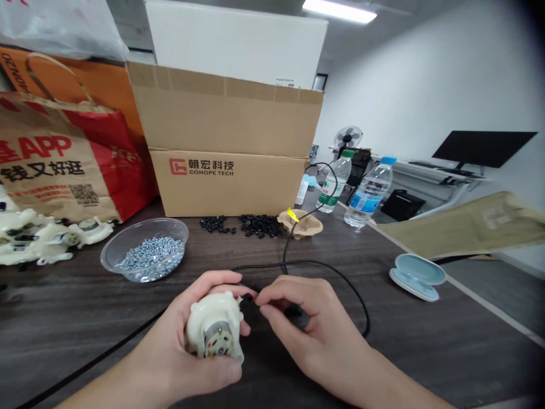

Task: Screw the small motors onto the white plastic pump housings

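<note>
My left hand (170,341) wraps round a cream-white plastic motor housing (215,312), its thumb along the near side. A round silver motor (220,339) with a pale end plate sits in the housing and faces me. My right hand (309,329) is closed in a pinch, thumb and index fingertips at the housing's right side. A small black part (247,297) shows at those fingertips, beside my left fingers; its exact shape is hidden. Beyond my hands are loose small black parts (259,225) in piles and a clear plastic bowl (111,261) of silver screws (153,254).
More white housings (38,236) lie at the left. A black cable (336,264) loops across the table behind my hands. A cardboard box (230,187), paper bag (76,153), pulp tray (310,228), two water bottles (368,199) and a light-blue case (419,278) stand around.
</note>
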The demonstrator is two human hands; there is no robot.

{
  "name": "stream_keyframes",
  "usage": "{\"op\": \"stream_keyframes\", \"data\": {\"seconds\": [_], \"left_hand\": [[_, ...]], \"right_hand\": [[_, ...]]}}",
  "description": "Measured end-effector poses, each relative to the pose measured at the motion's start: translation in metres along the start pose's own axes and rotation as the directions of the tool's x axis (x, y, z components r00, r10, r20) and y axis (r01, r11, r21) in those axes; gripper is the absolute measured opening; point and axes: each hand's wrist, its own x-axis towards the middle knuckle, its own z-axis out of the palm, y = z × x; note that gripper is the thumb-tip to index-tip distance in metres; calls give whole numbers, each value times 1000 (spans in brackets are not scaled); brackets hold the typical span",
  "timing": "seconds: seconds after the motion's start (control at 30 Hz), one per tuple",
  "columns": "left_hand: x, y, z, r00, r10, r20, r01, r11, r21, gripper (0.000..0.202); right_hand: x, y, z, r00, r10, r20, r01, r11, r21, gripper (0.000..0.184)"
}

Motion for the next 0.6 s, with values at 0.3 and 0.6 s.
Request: {"op": "stream_keyframes", "data": {"seconds": [0.3, 0.6], "left_hand": [[-1, 3, -1, 999, 4, -49, -5, 1000, -8, 75], [-2, 3, 2, 998, 2, -64, -1, 1000, 10, 73]], "right_hand": [[4, 7, -2, 994, -106, -26, 107, 993, 49, 29], [4, 10, -3, 973, -214, -83, 213, 977, -23, 27]]}}
